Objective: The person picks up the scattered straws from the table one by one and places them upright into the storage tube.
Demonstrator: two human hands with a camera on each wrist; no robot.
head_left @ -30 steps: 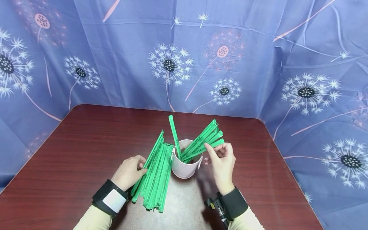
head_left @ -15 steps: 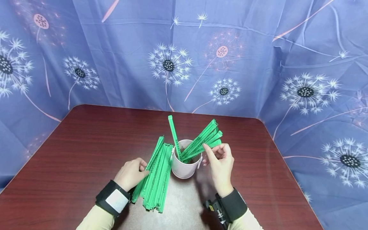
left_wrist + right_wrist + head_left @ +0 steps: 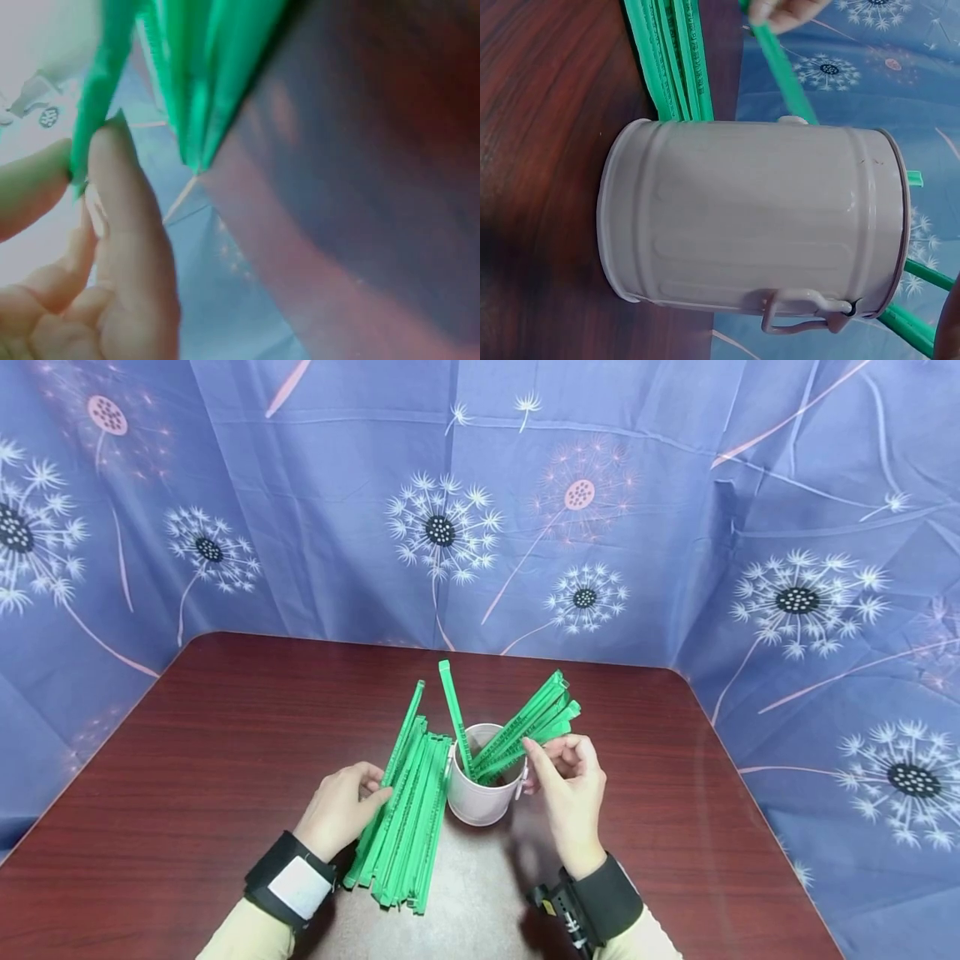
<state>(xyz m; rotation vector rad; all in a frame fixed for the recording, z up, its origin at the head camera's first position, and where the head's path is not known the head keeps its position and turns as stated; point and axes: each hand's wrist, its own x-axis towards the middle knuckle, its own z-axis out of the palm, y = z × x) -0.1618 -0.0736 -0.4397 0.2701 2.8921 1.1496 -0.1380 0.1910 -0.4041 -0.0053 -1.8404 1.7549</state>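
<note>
My left hand pinches one long, thin green printed packet between thumb and fingertips. That packet looks blurred in the left wrist view, tilted above the rest of the pile. A pile of similar green packets lies on the table, just left of a small white metal bucket. Several green packets lean to the right inside the bucket, and a single one leans left. At the bucket's right rim, my right hand holds the lower leaning packets between thumb and fingers.
A dark red wood-grain table lies under everything, with a bright glare patch in front of the bucket. The bucket's side handle sticks out on the right. Blue dandelion-print cloth hangs behind the table.
My left hand has drawn one packet upward, apart from the pile. My right hand has shifted slightly left toward the bucket, and the lowest leaning packet has moved in with it.
</note>
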